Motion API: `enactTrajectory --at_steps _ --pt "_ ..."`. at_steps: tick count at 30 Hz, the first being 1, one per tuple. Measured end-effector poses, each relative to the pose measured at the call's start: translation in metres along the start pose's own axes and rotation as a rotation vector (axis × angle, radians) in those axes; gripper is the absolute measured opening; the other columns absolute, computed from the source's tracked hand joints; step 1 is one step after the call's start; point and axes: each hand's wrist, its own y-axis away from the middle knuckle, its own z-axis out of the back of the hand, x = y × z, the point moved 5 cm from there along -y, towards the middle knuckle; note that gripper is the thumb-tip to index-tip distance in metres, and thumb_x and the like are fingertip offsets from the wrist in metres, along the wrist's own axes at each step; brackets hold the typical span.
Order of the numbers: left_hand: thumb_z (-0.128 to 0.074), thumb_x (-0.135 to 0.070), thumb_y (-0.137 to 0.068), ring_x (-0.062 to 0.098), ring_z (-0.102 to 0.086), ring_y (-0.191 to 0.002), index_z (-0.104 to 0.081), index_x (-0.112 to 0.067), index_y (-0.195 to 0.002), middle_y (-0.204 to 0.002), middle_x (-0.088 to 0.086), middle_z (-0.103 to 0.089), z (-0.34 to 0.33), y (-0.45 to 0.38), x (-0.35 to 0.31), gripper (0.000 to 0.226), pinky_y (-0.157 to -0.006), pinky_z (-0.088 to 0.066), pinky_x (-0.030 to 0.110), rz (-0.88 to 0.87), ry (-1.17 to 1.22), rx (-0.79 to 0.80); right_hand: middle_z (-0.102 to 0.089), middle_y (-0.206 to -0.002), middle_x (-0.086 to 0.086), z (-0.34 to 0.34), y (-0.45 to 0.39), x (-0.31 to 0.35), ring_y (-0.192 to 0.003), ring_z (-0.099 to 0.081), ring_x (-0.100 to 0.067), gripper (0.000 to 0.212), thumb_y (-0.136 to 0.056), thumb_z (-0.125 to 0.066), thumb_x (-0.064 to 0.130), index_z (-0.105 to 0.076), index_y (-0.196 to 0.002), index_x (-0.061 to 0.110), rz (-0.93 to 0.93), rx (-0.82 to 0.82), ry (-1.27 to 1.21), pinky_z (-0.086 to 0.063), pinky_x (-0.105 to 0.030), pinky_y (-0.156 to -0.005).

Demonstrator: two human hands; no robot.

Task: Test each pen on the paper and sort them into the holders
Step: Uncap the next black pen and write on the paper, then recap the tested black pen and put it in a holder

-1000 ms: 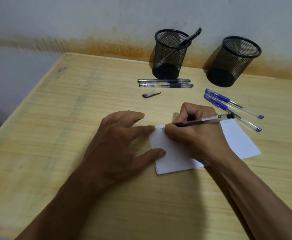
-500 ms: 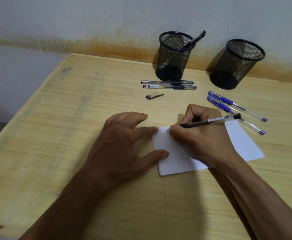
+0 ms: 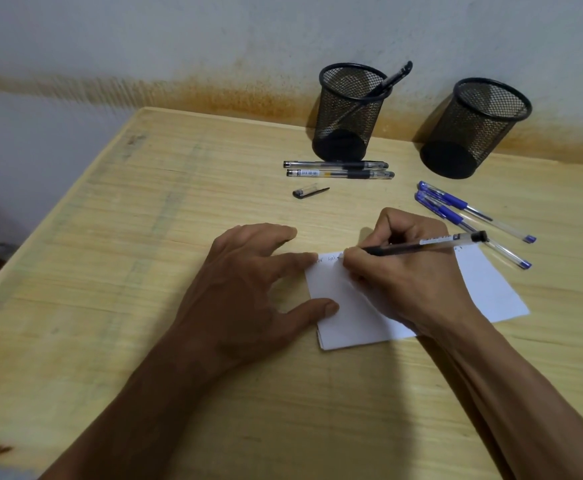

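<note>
My right hand point(image 3: 411, 271) grips a black pen point(image 3: 432, 244) with its tip on the top left of the white paper point(image 3: 490, 289), where small marks show. My left hand point(image 3: 248, 292) lies flat, fingers spread, pinning the paper's left edge. Two black pens point(image 3: 338, 169) lie side by side in front of the left mesh holder point(image 3: 348, 112), which has one black pen point(image 3: 392, 79) leaning in it. A loose black cap point(image 3: 309, 192) lies below them. Two blue pens point(image 3: 470, 216) lie near the right mesh holder point(image 3: 473, 129), whose inside looks bare.
The wooden table point(image 3: 110, 271) stands against a stained wall point(image 3: 213, 46). Its left edge runs diagonally, with a drop beyond it. Both holders stand at the table's back edge.
The pen tip has crept slightly right along the paper's top edge, leaving more marks. My left hand stays on the paper. The view shifted a little.
</note>
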Motion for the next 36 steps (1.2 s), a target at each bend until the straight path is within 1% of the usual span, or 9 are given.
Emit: enactTrajectory --at_steps 2,6,13,17,21,23,25,28,36 --pt "-0.053 -0.077 -0.073 0.015 -0.048 -0.128 -0.068 -0.036 -0.117 -0.137 -0.004 -0.057 0.0 0.0 0.0 0.062 -0.109 -0.035 0.044 -0.001 -0.002 0.0 -0.068 -0.064 -0.011 0.0 0.0 0.0 -0.064 -0.066 -0.031 0.02 -0.072 -0.079 0.008 -0.061 -0.064 0.008 0.001 -0.009 -0.005 -0.058 -0.051 -0.059" --pt "-0.053 -0.078 -0.073 0.015 -0.048 -0.129 -0.068 -0.037 -0.117 -0.137 -0.005 -0.056 0.0 0.001 0.0 0.063 -0.11 -0.033 0.042 0.001 0.001 -0.001 -0.068 -0.064 -0.011 -0.001 0.0 0.001 -0.061 -0.064 -0.023 0.02 -0.073 -0.079 0.005 -0.061 -0.065 0.006 -0.019 0.017 -0.003 -0.057 -0.045 -0.059" --pt "-0.052 -0.078 -0.073 0.015 -0.048 -0.128 -0.067 -0.037 -0.118 -0.137 -0.005 -0.057 -0.001 0.0 0.001 0.063 -0.11 -0.035 0.044 0.001 -0.014 0.0 -0.067 -0.065 -0.014 0.0 0.0 0.0 -0.065 -0.065 -0.036 0.019 -0.068 -0.078 0.013 -0.06 -0.063 0.01 -0.02 -0.002 -0.017 -0.057 -0.051 -0.059" --pt "-0.051 -0.079 -0.073 0.016 -0.049 -0.128 -0.068 -0.037 -0.117 -0.137 -0.004 -0.057 -0.001 0.0 0.001 0.064 -0.109 -0.036 0.046 -0.002 -0.005 -0.006 -0.065 -0.063 -0.013 0.0 0.0 -0.001 -0.06 -0.062 -0.03 0.02 -0.067 -0.077 0.013 -0.058 -0.062 0.012 -0.016 0.002 -0.009 -0.055 -0.049 -0.056" --pt "-0.051 -0.079 -0.073 0.016 -0.049 -0.128 -0.068 -0.037 -0.117 -0.137 -0.004 -0.057 -0.002 0.0 0.001 0.063 -0.109 -0.036 0.045 -0.008 -0.01 -0.009 -0.067 -0.065 -0.015 0.001 0.002 -0.003 -0.065 -0.064 -0.039 0.017 -0.068 -0.075 0.014 -0.058 -0.064 0.012 -0.026 -0.004 -0.025 -0.056 -0.048 -0.058" --pt "-0.054 -0.077 -0.073 0.016 -0.05 -0.127 -0.068 -0.036 -0.117 -0.135 -0.004 -0.058 -0.002 0.0 0.002 0.062 -0.108 -0.036 0.045 -0.015 -0.003 -0.023 -0.066 -0.062 -0.018 0.003 0.0 -0.005 -0.056 -0.062 -0.038 0.021 -0.073 -0.073 0.0 -0.054 -0.067 0.007 -0.084 -0.011 -0.186 -0.056 -0.042 -0.054" --pt "-0.057 -0.076 -0.072 0.016 -0.051 -0.125 -0.069 -0.036 -0.115 -0.133 -0.004 -0.06 -0.002 0.0 0.001 0.06 -0.106 -0.038 0.044 -0.022 0.002 -0.039 -0.06 -0.055 -0.019 0.005 -0.001 -0.005 -0.047 -0.057 -0.026 0.026 -0.08 -0.065 -0.016 -0.05 -0.069 0.002 -0.176 -0.01 -0.482 -0.051 -0.032 -0.048" --pt "-0.06 -0.075 -0.071 0.015 -0.052 -0.123 -0.069 -0.037 -0.114 -0.132 -0.004 -0.06 -0.002 -0.001 0.001 0.058 -0.104 -0.039 0.043 -0.022 -0.003 -0.053 -0.056 -0.055 -0.016 0.014 -0.001 -0.003 -0.043 -0.053 -0.015 0.029 -0.086 -0.06 -0.018 -0.05 -0.068 0.003 -0.28 -0.064 -0.725 -0.047 -0.02 -0.042" --pt "-0.054 -0.078 -0.07 0.011 -0.046 -0.128 -0.066 -0.04 -0.12 -0.138 -0.01 -0.055 0.0 0.0 -0.001 0.064 -0.108 -0.036 0.037 0.016 -0.059 -0.015 -0.063 -0.054 -0.008 0.063 0.001 0.002 -0.049 -0.06 -0.016 0.029 -0.084 -0.07 -0.009 -0.058 -0.065 0.009 -0.114 -0.193 -0.621 -0.051 -0.02 -0.049"
